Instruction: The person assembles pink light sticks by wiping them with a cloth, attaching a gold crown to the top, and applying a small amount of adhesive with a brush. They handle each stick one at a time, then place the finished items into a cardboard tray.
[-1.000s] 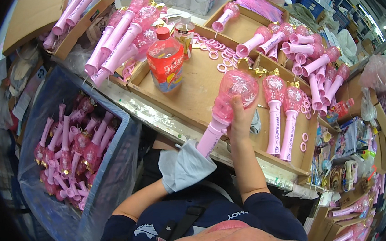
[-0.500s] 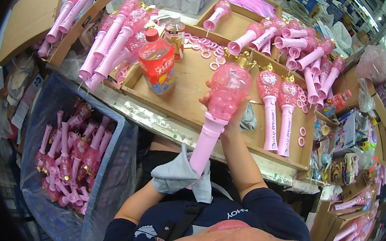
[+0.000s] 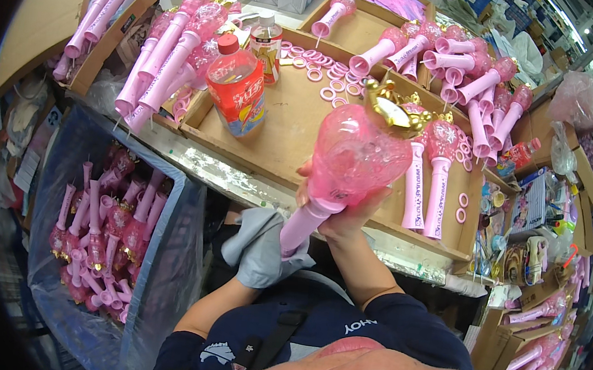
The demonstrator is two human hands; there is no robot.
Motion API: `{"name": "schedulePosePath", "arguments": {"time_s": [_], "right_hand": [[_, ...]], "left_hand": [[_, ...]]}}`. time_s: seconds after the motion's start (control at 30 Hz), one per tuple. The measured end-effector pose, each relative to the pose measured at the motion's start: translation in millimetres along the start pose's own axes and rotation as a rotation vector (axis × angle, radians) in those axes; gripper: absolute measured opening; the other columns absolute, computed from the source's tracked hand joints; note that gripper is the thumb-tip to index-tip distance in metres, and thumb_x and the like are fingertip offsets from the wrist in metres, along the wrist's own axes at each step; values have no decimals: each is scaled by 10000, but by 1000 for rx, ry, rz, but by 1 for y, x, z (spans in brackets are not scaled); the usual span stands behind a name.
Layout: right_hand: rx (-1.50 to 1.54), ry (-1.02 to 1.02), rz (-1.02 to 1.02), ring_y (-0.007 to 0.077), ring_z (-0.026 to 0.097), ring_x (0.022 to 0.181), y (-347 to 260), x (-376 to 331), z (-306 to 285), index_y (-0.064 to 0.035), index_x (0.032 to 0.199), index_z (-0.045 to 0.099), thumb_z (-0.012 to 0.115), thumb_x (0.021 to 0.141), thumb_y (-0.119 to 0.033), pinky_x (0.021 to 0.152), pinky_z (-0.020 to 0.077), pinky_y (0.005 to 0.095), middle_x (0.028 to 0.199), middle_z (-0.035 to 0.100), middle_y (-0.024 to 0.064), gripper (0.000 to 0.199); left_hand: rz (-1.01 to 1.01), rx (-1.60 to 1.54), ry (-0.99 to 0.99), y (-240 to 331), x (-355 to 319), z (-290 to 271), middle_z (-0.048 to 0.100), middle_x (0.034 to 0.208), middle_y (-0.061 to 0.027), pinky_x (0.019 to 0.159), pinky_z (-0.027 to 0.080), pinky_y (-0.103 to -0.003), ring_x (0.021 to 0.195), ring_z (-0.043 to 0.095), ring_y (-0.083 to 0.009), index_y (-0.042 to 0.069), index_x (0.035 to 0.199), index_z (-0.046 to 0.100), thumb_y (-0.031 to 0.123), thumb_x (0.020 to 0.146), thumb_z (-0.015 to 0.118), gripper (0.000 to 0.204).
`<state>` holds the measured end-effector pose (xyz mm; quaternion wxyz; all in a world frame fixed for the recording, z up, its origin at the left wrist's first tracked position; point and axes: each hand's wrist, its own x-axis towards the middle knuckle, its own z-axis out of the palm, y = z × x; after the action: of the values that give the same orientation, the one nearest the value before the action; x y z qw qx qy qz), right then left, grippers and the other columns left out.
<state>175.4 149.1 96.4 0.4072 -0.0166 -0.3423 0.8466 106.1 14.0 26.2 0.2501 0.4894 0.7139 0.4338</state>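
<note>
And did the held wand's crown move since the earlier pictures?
Yes, rightward: the gold crown now overlaps the left wand lying in the brown tray; before, it was left of that.

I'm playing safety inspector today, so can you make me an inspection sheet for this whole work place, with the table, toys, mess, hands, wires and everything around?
Surface: worn white table with a shallow cardboard tray on it.
Job's things: one pink wand, held up; two more wands in the tray, near loose pink rings.
Clutter: a red-capped bottle in the tray, a smaller bottle beside it.
Left hand: covered by a grey cloth at the held wand's handle; grip hidden.
Right hand: around the held wand, just below its bulb.
Cables: nothing seen for certain.
Surroundings: blue-lined bin of wands on the left, cardboard boxes on the right.
</note>
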Motion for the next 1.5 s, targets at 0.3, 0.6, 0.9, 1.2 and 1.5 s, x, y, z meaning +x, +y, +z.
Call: {"name": "schedulePosePath", "arguments": {"time_s": [0.3,0.6,0.9,1.2,1.5], "right_hand": [[287,-300,-34,272,641,731,-8,3,-6,41,1217,465,458,745,-814,596,520,367,954,613,235,977],[-61,360,-156,211,547,676,38,-9,16,-109,1082,460,699,840,-244,761,463,386,782,510,73,366],[26,-37,13,168,592,721,37,-8,-7,-62,1082,447,683,825,-25,646,497,314,840,554,71,351],[-564,199,-123,125,588,544,-49,57,24,-52,983,474,622,889,-173,467,488,259,713,561,48,213],[-855,141,165,170,639,659,-56,15,11,-45,1184,445,728,814,-156,580,527,297,841,609,81,479]], "left_hand": [[-85,-541,-53,19,10,-12,504,821,-28,572,471,-237,649,490,-103,67,1074,522,129,886,590,209],[-312,-989,251,19,22,-21,593,864,-63,646,463,-246,729,564,-142,46,979,531,414,954,436,381],[-489,-1179,17,9,23,-28,575,885,-22,720,475,-250,808,561,-102,51,919,564,127,951,467,126],[-406,-1334,-234,0,30,-38,616,936,-98,703,501,-307,797,595,-154,43,960,533,587,949,395,561],[-183,-1568,-188,35,44,-76,571,1156,-70,1016,371,-387,1086,514,-232,94,1210,533,698,845,484,708]]}}
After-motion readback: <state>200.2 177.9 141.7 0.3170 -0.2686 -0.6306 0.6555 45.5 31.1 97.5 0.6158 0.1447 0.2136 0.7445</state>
